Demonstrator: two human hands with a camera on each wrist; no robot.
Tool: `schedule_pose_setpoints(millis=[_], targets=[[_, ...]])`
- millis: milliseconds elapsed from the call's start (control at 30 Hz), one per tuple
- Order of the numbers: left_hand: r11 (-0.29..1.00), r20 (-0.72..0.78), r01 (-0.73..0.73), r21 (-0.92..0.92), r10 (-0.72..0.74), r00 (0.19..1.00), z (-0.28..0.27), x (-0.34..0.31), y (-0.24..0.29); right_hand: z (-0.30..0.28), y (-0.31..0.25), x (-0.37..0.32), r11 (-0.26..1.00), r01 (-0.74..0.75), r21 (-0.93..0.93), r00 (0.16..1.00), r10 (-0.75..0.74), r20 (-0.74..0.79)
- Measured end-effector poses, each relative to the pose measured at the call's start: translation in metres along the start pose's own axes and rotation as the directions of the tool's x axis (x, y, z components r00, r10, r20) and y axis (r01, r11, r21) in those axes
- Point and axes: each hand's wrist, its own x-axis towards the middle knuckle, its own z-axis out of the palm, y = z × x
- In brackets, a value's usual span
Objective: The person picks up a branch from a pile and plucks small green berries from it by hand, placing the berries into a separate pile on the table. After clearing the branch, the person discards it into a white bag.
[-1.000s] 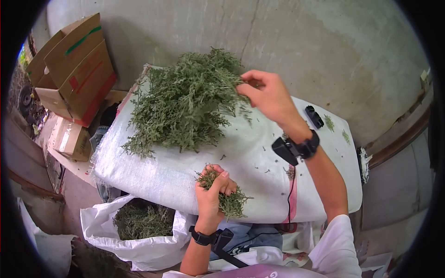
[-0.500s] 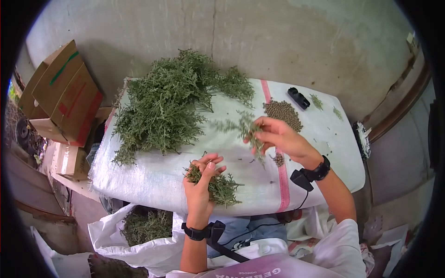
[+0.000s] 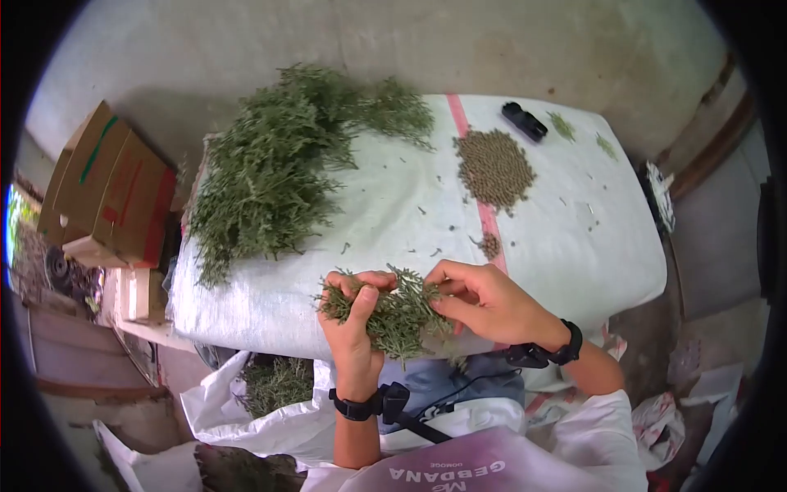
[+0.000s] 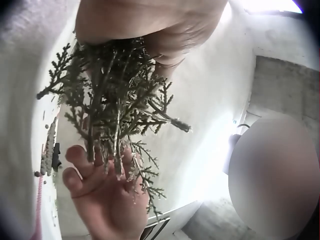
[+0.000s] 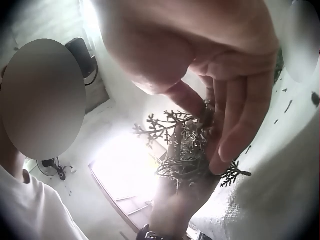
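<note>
In the head view the left hand [image 3: 352, 320] grips a bunch of green sprigs [image 3: 398, 324] at the near edge of the white woven sack surface [image 3: 377, 221]. The right hand [image 3: 492, 305] pinches sprigs against the right side of that bunch, thumb and fingers close together. In the left wrist view, stems of the bunch [image 4: 117, 100] point toward the right hand [image 4: 110, 205]. The right wrist view shows the right hand's thumb and fingers [image 5: 235, 115] around the sprigs. A large pile of green branches [image 3: 270, 164] lies at the left of the surface.
Small brown pellets [image 3: 496, 168] lie heaped at the right, beside a black object [image 3: 525, 121] and small loose sprigs [image 3: 562, 125]. A cardboard box [image 3: 123, 193] stands at the left. Below, an open white bag [image 3: 221, 410] holds greenery [image 3: 277, 385]. A wall rises behind.
The right hand left the pile with a sprig and came down and left to the bunch in the left hand. A smaller clump now lies at the pile's right. The head view has shifted.
</note>
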Motion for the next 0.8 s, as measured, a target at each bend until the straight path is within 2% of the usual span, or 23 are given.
schedule_pose_setpoints(millis=[67, 167, 200, 300, 333, 367, 433, 467, 567, 633, 700, 733, 800], targets=[[0.993, -0.017, -0.045, 0.113, 0.047, 0.999, 0.006, 0.001, 0.001, -0.005, 0.004, -0.006, 0.999, 0.019, 0.042, 0.999, -0.017, -0.037], [0.976, 0.054, -0.054, 0.212, 0.044, 0.998, 0.016, 0.000, -0.001, -0.017, 0.002, -0.004, 0.985, -0.017, -0.174, 1.000, 0.015, -0.015], [0.966, 0.072, -0.041, 0.256, 0.023, 0.997, 0.017, -0.003, -0.002, -0.014, 0.000, -0.004, 0.987, -0.015, -0.157, 1.000, 0.011, -0.025], [0.982, 0.086, -0.022, 0.188, 0.006, 0.996, 0.022, -0.004, -0.002, -0.007, -0.009, -0.008, 0.925, 0.138, -0.355, 0.972, -0.195, -0.130], [0.989, 0.085, -0.023, 0.149, 0.011, 0.996, 0.023, -0.003, -0.002, -0.009, -0.004, -0.008, 0.926, 0.128, -0.354, 0.973, -0.187, -0.138], [0.989, 0.082, -0.014, 0.148, 0.002, 0.997, 0.022, -0.001, -0.001, -0.010, 0.007, -0.006, 0.948, 0.192, -0.253, 0.955, -0.240, -0.175], [1.000, 0.002, 0.012, 0.025, -0.012, 1.000, 0.019, 0.002, 0.002, -0.010, 0.020, -0.001, 0.942, 0.331, -0.048, 0.910, -0.332, -0.250], [0.999, -0.036, 0.016, -0.036, -0.017, 0.999, 0.017, 0.003, 0.003, -0.012, 0.020, -0.002, 0.943, 0.329, -0.044, 0.912, -0.329, -0.243], [1.000, -0.075, 0.021, -0.003, -0.021, 0.997, 0.013, 0.005, 0.001, -0.029, 0.011, -0.011, 0.916, 0.365, -0.168, 0.794, -0.400, -0.458], [0.999, -0.091, 0.036, 0.020, -0.034, 0.995, 0.015, 0.003, -0.002, -0.030, -0.004, -0.022, 0.938, 0.320, -0.132, 0.804, -0.343, -0.486], [0.993, -0.082, 0.094, -0.066, -0.100, 0.992, 0.026, 0.001, -0.005, -0.031, -0.016, -0.033, 0.969, 0.238, -0.073, 0.812, -0.239, -0.533], [0.986, -0.076, 0.121, -0.111, -0.130, 0.989, 0.030, 0.000, -0.007, -0.030, -0.018, -0.035, 0.969, 0.235, -0.072, 0.808, -0.236, -0.540], [0.978, -0.009, 0.168, -0.123, -0.170, 0.985, 0.027, 0.001, -0.011, -0.027, -0.024, -0.035, 0.906, 0.406, -0.118, 0.751, -0.405, -0.521]])
